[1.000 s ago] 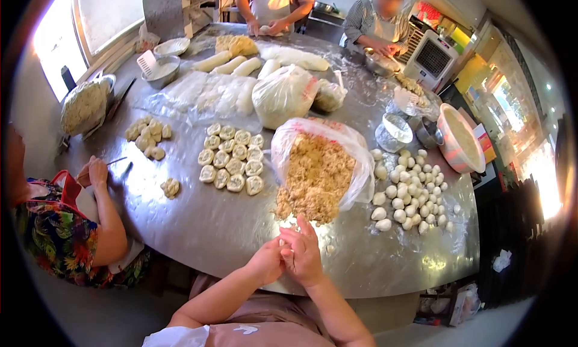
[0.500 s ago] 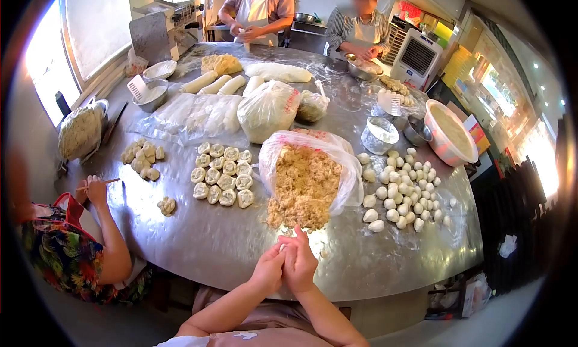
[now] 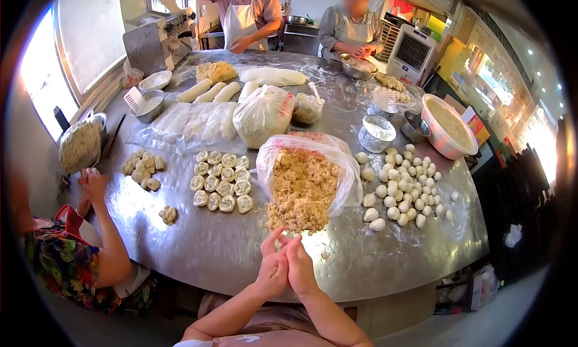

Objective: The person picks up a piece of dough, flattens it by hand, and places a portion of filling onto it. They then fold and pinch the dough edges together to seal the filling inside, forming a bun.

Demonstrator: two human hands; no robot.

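Note:
My left hand [image 3: 272,270] and my right hand [image 3: 300,267] are pressed palm to palm at the near edge of the steel table. Their fingers are closed against each other, and whatever lies between the palms is hidden. Just beyond the fingertips, crumbly tan filling [image 3: 304,181] spills from an open clear plastic bag [image 3: 348,173]. Rows of round filled dough pieces [image 3: 225,182] sit to the left of the bag. On the right lies a loose group of smooth white dough balls [image 3: 404,193].
A co-worker in a flowered top [image 3: 63,259] sits at the left, near small dough lumps [image 3: 142,169]. Two people in aprons stand across the table. Dough rolls [image 3: 211,92], a tied bag [image 3: 259,118], a flour tub [image 3: 377,134] and a pink basin [image 3: 448,127] stand farther back.
My hands have turned and drawn closer together, palms now facing. At the far side, one person has stretched an arm left towards the machine. The left co-worker's hands have lifted slightly.

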